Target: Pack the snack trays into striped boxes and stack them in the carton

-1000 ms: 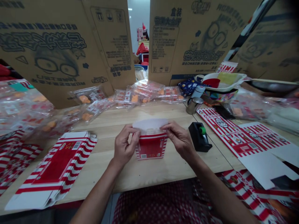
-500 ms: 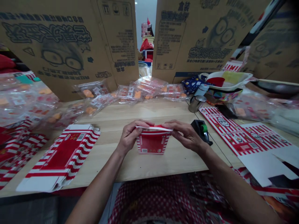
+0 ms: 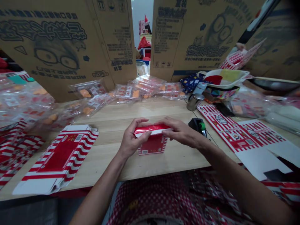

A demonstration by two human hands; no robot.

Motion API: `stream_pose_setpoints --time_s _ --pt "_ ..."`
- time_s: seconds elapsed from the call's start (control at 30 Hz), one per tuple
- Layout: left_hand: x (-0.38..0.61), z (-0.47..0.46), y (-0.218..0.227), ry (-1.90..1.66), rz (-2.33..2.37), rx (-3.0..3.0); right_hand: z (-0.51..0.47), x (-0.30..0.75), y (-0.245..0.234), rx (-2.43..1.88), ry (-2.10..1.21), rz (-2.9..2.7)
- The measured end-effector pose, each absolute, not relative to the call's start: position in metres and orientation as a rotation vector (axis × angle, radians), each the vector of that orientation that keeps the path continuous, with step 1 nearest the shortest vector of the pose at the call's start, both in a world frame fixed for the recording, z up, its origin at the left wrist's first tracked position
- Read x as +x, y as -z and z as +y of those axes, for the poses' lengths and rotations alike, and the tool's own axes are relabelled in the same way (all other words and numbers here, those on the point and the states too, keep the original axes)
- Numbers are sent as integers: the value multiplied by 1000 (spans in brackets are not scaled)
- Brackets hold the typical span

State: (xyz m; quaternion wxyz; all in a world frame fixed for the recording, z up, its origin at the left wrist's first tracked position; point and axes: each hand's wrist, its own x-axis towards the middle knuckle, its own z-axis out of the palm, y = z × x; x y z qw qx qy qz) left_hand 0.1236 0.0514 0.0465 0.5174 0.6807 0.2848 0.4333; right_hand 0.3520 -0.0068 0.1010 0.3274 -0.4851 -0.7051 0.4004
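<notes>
A small red and white striped carton (image 3: 152,144) stands upright on the wooden table (image 3: 150,162), in front of me. Its red top flap (image 3: 152,128) is folded down over the opening. My left hand (image 3: 132,137) grips the carton's left side, thumb under the flap's front edge and fingers curled over its top. My right hand (image 3: 181,132) presses flat on the flap from the right.
A stack of flat striped cartons (image 3: 58,159) lies at the left, more flat cartons (image 3: 236,132) at the right. A black tape dispenser (image 3: 198,125) sits just right of my hand. Clear snack packets (image 3: 138,90), a metal cup (image 3: 194,101) and tall cardboard boxes (image 3: 56,47) line the back.
The carton's white top flap stood upright a second ago; both hands have folded it down over the opening, so its red side now faces up.
</notes>
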Motion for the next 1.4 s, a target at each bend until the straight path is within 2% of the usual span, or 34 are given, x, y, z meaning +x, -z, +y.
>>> stream_pose_setpoints --time_s 0.23,0.33,0.5,0.73,0.9,1.1,1.17,1.3,1.4 --pt "121 50 -37 -1056 688 1617 14 352 -121 -1319 -1538 -1782" --pt "121 47 -34 -1055 677 1599 19 350 -123 -1374 -1494 -1908" --pt "121 41 -37 -1071 622 1590 12 341 -132 -1460 -1208 -2146" --pt "118 33 -46 -1044 548 1616 2 359 -138 -1315 -1393 -2180" --pt "118 38 -45 -996 478 1561 6 355 -143 -1415 -891 -2404" --pt "135 41 -59 -1103 737 1467 11 339 -138 -1576 -867 -2135" --pt "141 40 -62 -1111 769 1401 8 334 -131 -1599 -748 -2090" --pt "144 43 -58 -1158 850 1254 -1 332 -117 -1432 -469 -2213" --pt "133 48 -50 -1138 794 1275 -5 341 -110 -1199 -466 -2332"
